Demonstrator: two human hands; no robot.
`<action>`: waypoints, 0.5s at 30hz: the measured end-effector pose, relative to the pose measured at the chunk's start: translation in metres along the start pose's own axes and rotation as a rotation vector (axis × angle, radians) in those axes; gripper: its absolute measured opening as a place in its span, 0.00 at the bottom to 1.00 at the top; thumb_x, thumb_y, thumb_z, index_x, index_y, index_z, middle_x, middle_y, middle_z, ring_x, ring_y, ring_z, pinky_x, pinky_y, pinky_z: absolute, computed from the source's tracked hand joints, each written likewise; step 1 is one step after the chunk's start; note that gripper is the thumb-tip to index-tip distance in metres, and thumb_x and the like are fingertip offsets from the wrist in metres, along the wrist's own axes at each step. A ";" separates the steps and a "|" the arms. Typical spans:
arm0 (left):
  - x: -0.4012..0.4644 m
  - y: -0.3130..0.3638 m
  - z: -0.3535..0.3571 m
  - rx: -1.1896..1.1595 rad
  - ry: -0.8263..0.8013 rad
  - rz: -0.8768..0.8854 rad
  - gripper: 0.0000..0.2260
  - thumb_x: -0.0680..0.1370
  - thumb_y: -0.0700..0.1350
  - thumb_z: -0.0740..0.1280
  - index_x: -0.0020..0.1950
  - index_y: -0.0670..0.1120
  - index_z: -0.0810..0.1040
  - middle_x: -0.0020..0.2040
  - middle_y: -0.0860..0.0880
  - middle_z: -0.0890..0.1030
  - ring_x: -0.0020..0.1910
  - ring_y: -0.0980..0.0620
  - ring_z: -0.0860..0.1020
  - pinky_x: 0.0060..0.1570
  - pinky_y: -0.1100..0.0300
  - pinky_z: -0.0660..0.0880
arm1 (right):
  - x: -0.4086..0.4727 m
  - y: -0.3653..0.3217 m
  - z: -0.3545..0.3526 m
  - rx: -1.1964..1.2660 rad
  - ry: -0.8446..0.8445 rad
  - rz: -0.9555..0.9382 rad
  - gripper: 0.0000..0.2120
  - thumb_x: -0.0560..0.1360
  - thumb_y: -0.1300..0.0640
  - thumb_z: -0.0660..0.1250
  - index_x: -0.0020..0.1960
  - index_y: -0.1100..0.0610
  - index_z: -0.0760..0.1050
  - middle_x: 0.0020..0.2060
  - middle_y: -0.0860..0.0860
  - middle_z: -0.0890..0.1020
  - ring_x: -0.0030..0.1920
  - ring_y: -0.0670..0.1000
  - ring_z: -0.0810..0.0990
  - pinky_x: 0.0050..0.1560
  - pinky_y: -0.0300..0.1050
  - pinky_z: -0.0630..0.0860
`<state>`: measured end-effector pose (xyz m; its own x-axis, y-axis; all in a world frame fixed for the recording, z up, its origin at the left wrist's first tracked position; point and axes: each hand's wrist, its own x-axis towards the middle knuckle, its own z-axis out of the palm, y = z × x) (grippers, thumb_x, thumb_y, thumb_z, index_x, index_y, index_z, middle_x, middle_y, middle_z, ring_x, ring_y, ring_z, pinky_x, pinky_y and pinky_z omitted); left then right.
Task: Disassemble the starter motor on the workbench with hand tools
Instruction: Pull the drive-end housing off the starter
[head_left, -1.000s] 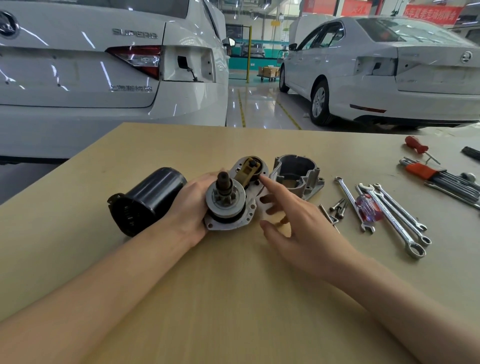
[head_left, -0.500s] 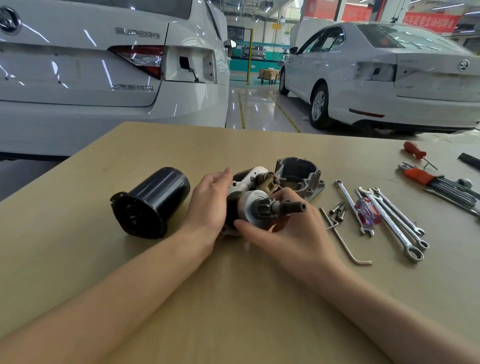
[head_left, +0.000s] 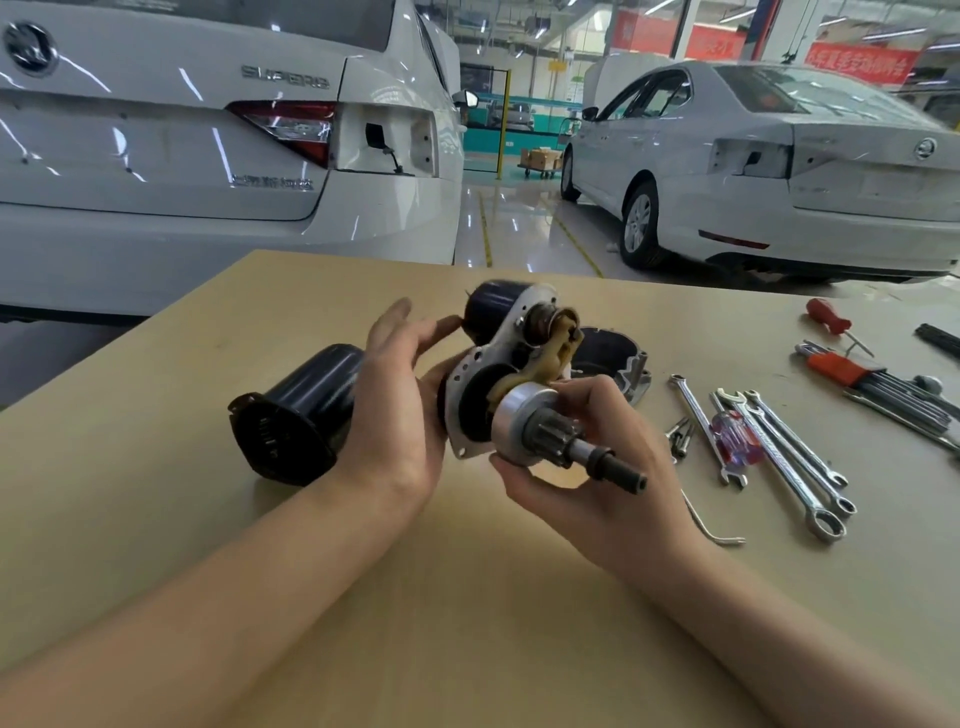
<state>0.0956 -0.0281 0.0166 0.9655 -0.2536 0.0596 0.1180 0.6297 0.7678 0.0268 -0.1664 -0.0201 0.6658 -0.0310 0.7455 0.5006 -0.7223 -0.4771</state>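
Observation:
Both hands hold the starter's inner assembly (head_left: 483, 364) above the wooden workbench (head_left: 467, 597). It is a silver mounting plate with a black solenoid at its top, a tan shift fork and a silver drive clutch with pinion and shaft (head_left: 540, 431) pointing down to the right. My right hand (head_left: 597, 483) grips the clutch and pinion from below and from the right. Behind the plate, my left hand (head_left: 400, 400) supports it with mostly straight fingers, the fingertips reaching the solenoid. The black motor housing (head_left: 296, 415) lies on its side to the left. The grey nose housing (head_left: 623, 364) sits behind the assembly.
Right of the hands lie several combination wrenches (head_left: 789, 457), a clear-handled screwdriver (head_left: 735, 436), loose bolts (head_left: 680, 436) and a bent hex key (head_left: 714, 532). Farther right are a red hex key set (head_left: 872, 382) and a red screwdriver (head_left: 826, 317). White cars stand beyond the bench.
The inner assembly has come up off the bench and tilted, shaft now pointing down-right. My right hand went from reaching to gripping the clutch end; my left hand moved behind the plate.

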 end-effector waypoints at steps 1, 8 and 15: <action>0.001 0.001 -0.001 -0.008 -0.008 0.032 0.20 0.80 0.46 0.59 0.72 0.49 0.63 0.57 0.48 0.79 0.48 0.51 0.84 0.41 0.54 0.79 | 0.000 0.000 -0.003 -0.027 -0.021 -0.054 0.23 0.64 0.53 0.78 0.51 0.56 0.69 0.43 0.41 0.77 0.43 0.35 0.75 0.42 0.23 0.68; 0.008 0.011 -0.005 0.210 -0.461 -0.160 0.25 0.77 0.64 0.55 0.57 0.49 0.83 0.55 0.45 0.83 0.56 0.49 0.81 0.52 0.57 0.78 | 0.002 0.008 -0.027 -0.186 -0.193 -0.338 0.21 0.73 0.52 0.69 0.60 0.59 0.65 0.56 0.59 0.79 0.52 0.50 0.78 0.48 0.40 0.77; 0.005 0.013 -0.001 0.446 -0.243 0.117 0.24 0.71 0.65 0.61 0.49 0.47 0.84 0.48 0.47 0.85 0.50 0.51 0.83 0.50 0.58 0.77 | 0.017 0.021 -0.038 -0.287 -0.239 -0.350 0.27 0.68 0.61 0.77 0.64 0.61 0.70 0.55 0.57 0.82 0.51 0.51 0.83 0.54 0.36 0.78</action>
<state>0.1018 -0.0205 0.0258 0.8782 -0.3967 0.2672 -0.1493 0.3034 0.9411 0.0274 -0.2077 -0.0001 0.6104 0.3815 0.6942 0.5664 -0.8228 -0.0459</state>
